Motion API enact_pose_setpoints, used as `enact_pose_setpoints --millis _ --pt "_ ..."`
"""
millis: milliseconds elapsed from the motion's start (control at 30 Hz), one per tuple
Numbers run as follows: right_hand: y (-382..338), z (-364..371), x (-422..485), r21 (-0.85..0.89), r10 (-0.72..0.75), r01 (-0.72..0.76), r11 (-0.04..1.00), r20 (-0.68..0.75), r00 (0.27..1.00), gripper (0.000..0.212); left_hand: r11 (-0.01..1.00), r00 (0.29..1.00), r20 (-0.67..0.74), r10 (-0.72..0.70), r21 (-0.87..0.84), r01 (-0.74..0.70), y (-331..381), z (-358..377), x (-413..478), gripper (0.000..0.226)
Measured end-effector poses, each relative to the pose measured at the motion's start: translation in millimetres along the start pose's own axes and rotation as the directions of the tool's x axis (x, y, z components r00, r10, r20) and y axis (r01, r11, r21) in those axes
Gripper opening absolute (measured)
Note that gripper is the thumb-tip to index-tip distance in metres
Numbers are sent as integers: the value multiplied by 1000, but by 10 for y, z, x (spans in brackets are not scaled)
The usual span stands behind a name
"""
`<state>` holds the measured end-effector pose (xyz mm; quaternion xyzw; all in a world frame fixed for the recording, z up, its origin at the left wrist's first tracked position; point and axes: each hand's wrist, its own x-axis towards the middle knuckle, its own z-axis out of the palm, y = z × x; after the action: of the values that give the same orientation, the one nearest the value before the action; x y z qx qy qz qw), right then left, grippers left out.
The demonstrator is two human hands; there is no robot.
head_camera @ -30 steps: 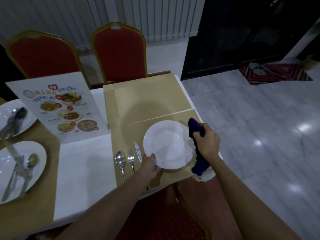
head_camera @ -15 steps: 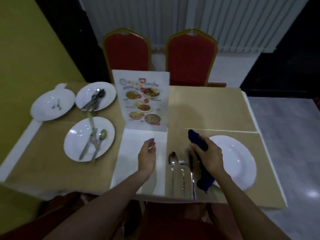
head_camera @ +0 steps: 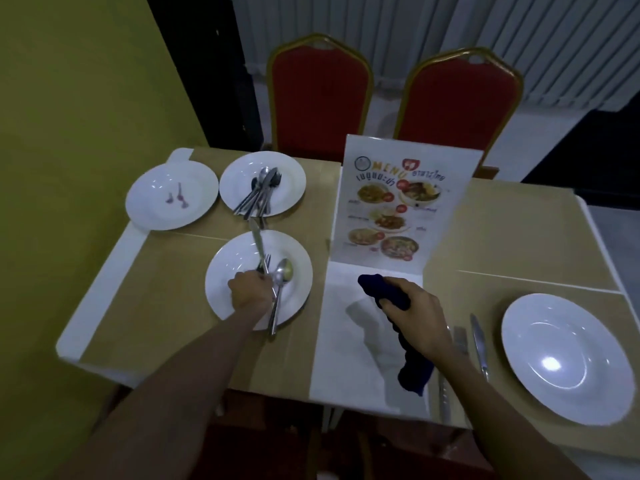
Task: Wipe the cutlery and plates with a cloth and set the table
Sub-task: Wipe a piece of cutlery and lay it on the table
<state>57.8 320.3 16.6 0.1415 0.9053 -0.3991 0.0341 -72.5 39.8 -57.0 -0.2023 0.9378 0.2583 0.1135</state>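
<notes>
1. The left grip [head_camera: 251,294] closes on the knife [head_camera: 258,244] over the near-left plate [head_camera: 221,268], and a spoon [head_camera: 282,282] lies just beside it.
2. The right grip [head_camera: 415,313] clutches the blue cloth [head_camera: 415,372].
3. A menu card [head_camera: 398,206] stands behind the cloth. Bundled cutlery [head_camera: 259,192] fills the far plate [head_camera: 294,188].
4. The tan-matted worktop [head_camera: 166,278] has red chairs [head_camera: 320,98] at its far side and a yellow wall [head_camera: 69,98] to the left.

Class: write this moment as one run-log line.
left hand: grips silver cutlery on round white plate | right hand: holds dark blue cloth | phase: picking up cutlery
</notes>
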Motion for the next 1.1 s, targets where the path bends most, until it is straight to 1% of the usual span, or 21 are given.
enact_pose_setpoints --millis 100,200,367,467,567,633,667,700,733,767,800,833,867,900,933,967,1000,1033,1067,1100 --pt "-28 76 -3 -31 14 -14 999 0 1000 45 1000 999 49 -7 -18 8 -1 50 67 44" --pt "-87 135 -11 -50 37 -36 998 9 999 45 997 995 90 -35 -61 41 11 -2 86 34" --pt "-198 194 10 -78 32 -29 997 31 999 46 986 981 181 -69 -136 95 19 -86 149 32" --pt "-249 226 21 -70 30 -26 997 47 998 46 981 977 203 -60 -170 95 -67 -119 152 37" --pt "-314 255 30 -69 10 -5 998 73 997 45 953 979 202 -29 -289 88 -150 -239 17 38" --pt "-362 269 17 -56 -2 8 998 96 995 42 913 965 262 -6 -391 112 -169 -369 -168 36" --pt "-388 269 8 -41 -6 11 999 111 994 41 889 949 315 -6 -434 149 -180 -423 -266 35" --pt "-400 286 22 -27 -14 17 999 123 992 40 831 922 386 -8 -511 221 -185 -448 -326 30" --pt "-429 279 11 -19 -30 33 999 139 990 39 721 885 465 -6 -611 326 -186 -503 -424 24" --pt "-459 268 -1 -19 -53 57 998 148 988 38 571 840 543 19 -695 436 -174 -566 -531 18" --pt "-484 258 -3 -25 -71 76 997 153 986 38 428 800 597 57 -739 521 -162 -612 -626 16" --pt "-516 252 9 -31 -87 93 995 145 986 37 324 768 634 91 -748 579 -134 -648 -722 15" --pt "-553 233 8 -36 -107 112 993 125 986 37 281 749 652 118 -745 605 -96 -676 -847 14" --pt "-581 217 -9 -55 -136 141 989 86 987 38 304 733 664 144 -735 606 -48 -691 -987 14" --pt "-610 198 -37 -98 -187 189 977 30 982 40 353 731 660 171 -734 580 15 -685 -1134 15" --pt "-647 206 -63 -167 -275 268 949 -24 961 42 400 731 652 201 -736 546 85 -682 -1258 17" --pt "-664 208 -100 -252 -400 378 891 -42 915 44 436 733 638 236 -744 507 160 -660 -1377 19" --pt "-667 205 -148 -338 -524 490 803 -11 851 47 484 738 618 270 -750 451 230 -645 -1497 22" --pt "-644 176 -189 -413 -617 578 704 48 785 52 541 742 597 304 -749 382 290 -627 -1617 24" --pt "-594 121 -188 -472 -665 623 624 97 740 58 594 748 574 333 -744 307 349 -623 -1743 25"
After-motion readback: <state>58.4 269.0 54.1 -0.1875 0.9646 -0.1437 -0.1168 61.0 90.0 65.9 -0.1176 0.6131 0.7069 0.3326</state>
